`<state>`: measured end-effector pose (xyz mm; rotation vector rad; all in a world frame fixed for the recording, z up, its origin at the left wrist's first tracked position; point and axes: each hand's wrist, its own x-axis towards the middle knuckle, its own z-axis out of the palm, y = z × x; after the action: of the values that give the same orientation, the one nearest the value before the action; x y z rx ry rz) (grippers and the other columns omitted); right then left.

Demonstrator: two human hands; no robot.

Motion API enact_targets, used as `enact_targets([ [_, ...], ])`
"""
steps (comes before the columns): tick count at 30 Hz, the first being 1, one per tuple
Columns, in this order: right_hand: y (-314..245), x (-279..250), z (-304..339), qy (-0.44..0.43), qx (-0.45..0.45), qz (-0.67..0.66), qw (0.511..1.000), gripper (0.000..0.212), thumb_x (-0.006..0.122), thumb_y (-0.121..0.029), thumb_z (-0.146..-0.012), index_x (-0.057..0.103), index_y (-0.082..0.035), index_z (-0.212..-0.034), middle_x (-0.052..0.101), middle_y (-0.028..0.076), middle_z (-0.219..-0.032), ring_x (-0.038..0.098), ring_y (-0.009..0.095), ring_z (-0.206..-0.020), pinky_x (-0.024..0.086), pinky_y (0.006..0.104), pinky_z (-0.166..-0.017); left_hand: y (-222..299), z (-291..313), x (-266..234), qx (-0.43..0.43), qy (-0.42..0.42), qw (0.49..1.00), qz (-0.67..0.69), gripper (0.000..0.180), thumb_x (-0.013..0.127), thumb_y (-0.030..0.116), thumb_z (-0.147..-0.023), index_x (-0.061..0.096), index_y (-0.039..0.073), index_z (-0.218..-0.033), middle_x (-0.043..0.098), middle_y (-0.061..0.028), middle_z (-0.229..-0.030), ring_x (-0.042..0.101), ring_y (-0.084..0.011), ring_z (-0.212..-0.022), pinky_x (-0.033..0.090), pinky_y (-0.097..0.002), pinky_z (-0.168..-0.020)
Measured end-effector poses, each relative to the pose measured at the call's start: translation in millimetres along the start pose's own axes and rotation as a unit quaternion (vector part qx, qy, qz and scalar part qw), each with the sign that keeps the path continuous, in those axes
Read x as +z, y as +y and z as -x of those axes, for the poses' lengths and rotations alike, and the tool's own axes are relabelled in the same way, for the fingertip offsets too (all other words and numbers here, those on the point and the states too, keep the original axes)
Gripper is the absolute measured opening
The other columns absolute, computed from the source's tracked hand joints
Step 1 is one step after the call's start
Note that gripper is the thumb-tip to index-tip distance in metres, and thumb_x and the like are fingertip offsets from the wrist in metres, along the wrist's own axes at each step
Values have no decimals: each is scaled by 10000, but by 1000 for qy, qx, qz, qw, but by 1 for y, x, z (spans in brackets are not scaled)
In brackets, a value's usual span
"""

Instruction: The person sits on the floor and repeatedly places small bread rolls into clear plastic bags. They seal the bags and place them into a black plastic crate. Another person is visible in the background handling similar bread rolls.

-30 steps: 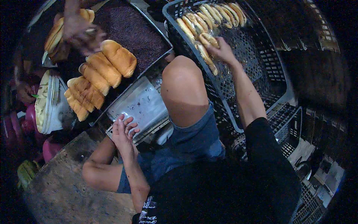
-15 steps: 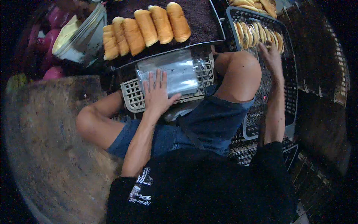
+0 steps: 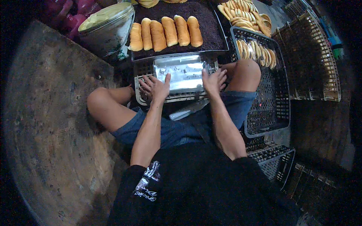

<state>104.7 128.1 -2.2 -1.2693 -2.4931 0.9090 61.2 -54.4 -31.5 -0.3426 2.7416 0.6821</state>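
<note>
Flanking clear plastic sheets [image 3: 183, 75], both hands [image 3: 160, 90] [image 3: 213, 83] spread their fingers near a tray [image 3: 177, 54] bearing 6 lined-up rolls [image 3: 158, 36].

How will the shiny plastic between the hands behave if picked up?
The plastic looks thin and creased, so probably floppy. Its glossy glare hints it may be slippery. It lies flat on the crate, so tipping seems unlikely.

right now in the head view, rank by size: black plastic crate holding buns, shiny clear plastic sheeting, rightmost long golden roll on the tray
1. black plastic crate, clearly largest
2. shiny clear plastic sheeting
3. rightmost long golden roll
</note>
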Motion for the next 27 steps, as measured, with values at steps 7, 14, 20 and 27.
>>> enact_targets([
  [7, 20, 43, -2, -40, -70, -149, 986, 593, 654, -408, -855, 548, 82, -1172, 477, 329, -1285, 401, 505, -1263, 317, 573, -1061, -5, -14, 10, -27, 15, 980, 194, 888, 450, 689, -908, 369, -89, -1329, 495, -351, -1342, 410, -515, -1310, 234, -608, -1111],
  [14, 8, 22, -45, -143, -61, -81, 985, 551, 648, -407, -891, 543, 67, -1150, 629, 279, -1132, 619, 381, -1064, 457, 452, -937, 0, -35, -33, -107, -237, 852, 455, 499, 727, 339, -861, 649, -45, -1170, 705, -142, -1054, 674, -255, -914, 531, -379, -781],
  [20, -64, -96, -33, -178, -240, -124, 946, 573, 630, -480, -910, 595, 33, -1162, 659, 246, -1097, 632, 383, -1055, 474, 450, -921, 46, 31, -170, 167, -59, 899, 402, 346, 692, 230, -901, 680, -51, -1101, 720, -128, -1003, 684, -184, -851, 545, -350, -741],
  [27, -224, -82, -1, -61, -559, -394, 727, 627, 545, -339, -973, 363, -11, -1476, 397, 249, -1484, 348, 382, -1401, 249, 453, -1166, 138, 9, -269, 333, 272, 902, -36, 443, 702, 400, -822, 638, 1, -1004, 687, -262, -921, 670, -446, -866, 530, -519, -778],
])
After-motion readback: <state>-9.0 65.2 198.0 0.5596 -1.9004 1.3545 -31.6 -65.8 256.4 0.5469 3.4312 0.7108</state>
